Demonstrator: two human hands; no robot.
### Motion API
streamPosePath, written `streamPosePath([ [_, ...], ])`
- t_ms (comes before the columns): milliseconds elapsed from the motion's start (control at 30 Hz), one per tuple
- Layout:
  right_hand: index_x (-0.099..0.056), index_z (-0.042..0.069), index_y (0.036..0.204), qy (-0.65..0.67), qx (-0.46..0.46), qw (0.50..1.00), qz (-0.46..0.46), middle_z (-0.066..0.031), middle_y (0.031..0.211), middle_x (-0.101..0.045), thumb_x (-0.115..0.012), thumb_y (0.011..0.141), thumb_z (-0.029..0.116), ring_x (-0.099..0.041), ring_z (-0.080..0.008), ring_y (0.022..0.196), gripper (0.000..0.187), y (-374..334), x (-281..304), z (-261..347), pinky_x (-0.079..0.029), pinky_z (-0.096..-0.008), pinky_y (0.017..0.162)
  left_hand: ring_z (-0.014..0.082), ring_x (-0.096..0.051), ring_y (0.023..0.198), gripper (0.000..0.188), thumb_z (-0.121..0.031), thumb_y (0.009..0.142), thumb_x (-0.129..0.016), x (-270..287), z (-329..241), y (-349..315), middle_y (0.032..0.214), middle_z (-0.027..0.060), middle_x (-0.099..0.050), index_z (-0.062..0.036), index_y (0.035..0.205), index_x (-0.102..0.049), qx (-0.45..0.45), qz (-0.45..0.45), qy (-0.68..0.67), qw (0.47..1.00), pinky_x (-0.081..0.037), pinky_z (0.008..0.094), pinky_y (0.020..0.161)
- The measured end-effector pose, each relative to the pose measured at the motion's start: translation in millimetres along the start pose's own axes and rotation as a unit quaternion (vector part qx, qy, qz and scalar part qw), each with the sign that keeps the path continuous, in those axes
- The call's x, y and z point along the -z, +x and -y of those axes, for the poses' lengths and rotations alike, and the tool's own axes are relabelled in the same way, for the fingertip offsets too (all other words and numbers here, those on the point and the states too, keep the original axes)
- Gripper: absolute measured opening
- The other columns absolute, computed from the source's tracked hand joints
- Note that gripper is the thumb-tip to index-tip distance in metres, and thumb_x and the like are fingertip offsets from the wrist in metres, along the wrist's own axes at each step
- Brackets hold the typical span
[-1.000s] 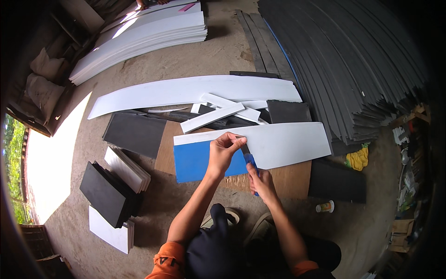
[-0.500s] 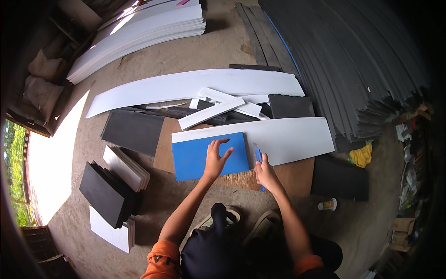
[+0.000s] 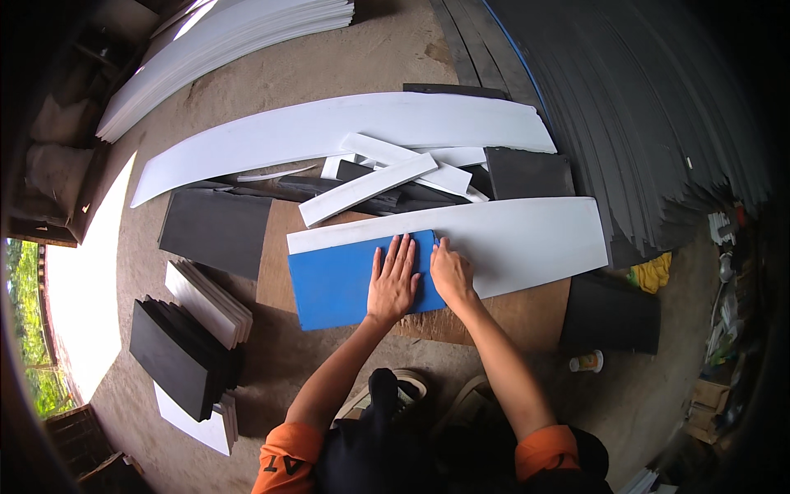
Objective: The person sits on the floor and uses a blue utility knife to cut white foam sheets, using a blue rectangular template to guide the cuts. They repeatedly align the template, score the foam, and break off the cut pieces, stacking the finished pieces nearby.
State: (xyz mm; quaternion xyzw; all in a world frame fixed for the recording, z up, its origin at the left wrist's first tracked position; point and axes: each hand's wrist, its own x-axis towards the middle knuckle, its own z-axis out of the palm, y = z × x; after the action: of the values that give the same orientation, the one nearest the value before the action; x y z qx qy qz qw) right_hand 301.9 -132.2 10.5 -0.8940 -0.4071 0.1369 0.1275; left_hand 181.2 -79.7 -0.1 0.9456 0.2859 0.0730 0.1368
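A blue rectangular sheet lies over the left part of a long white foam sheet, both resting on a wooden board. My left hand is pressed flat on the blue sheet near its right end, fingers stretched out. At the blue sheet's upper right edge, my right hand is closed around the blue utility knife, which shows plainly only in the earlier frame. The hand now hides most of the knife, and its blade cannot be made out.
White strips and dark offcuts lie beyond the board, before another long white sheet. Stacks of black pieces and white pieces stand at left. Dark sheets fill the far right. A cup lies at right.
My left hand has come down flat onto the blue sheet. My right hand has moved up and left with the utility knife, to the blue sheet's right edge.
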Motion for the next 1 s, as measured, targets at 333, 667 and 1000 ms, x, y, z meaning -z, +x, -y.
streamPosePath([
  [333,-0.050,-0.006,0.089,0.020,0.029,0.999,0.038,-0.0249,0.064,-0.057,-0.037,0.086,0.021,-0.059,-0.0375,0.059,0.030,24.3,-8.0,-5.6,-0.049,-0.0421,0.057,0.0214,-0.013,0.130,0.056,-0.029,0.085,-0.037,-0.5,-0.6,3.0,0.140,0.0079,-0.018,-0.0061,0.133,-0.022,0.006,0.002,-0.010,1.000,-0.009,0.0439,0.104],
  [667,-0.052,-0.008,0.087,0.081,-0.122,0.948,0.283,-0.0229,0.066,-0.060,-0.039,0.083,0.016,-0.061,-0.0305,0.053,0.028,-3.2,15.5,-1.7,-0.051,-0.0375,0.056,0.0190,-0.013,0.130,0.057,-0.032,0.084,-0.041,-4.0,-6.5,-0.7,0.141,0.0032,-0.017,-0.0115,0.134,-0.022,0.034,-0.020,0.049,0.998,-0.006,0.0559,0.100],
  [1000,-0.047,-0.005,0.093,0.100,-0.115,0.977,0.150,-0.0295,0.077,-0.056,-0.041,0.084,0.021,-0.055,-0.0440,0.076,0.028,-99.0,-19.8,-36.3,-0.043,-0.0510,0.068,0.0186,-0.007,0.131,0.058,-0.028,0.084,-0.042,-6.7,-12.7,-1.8,0.142,0.0006,-0.012,-0.0139,0.135,-0.017,0.046,-0.010,0.075,0.996,-0.005,0.0641,0.096],
])
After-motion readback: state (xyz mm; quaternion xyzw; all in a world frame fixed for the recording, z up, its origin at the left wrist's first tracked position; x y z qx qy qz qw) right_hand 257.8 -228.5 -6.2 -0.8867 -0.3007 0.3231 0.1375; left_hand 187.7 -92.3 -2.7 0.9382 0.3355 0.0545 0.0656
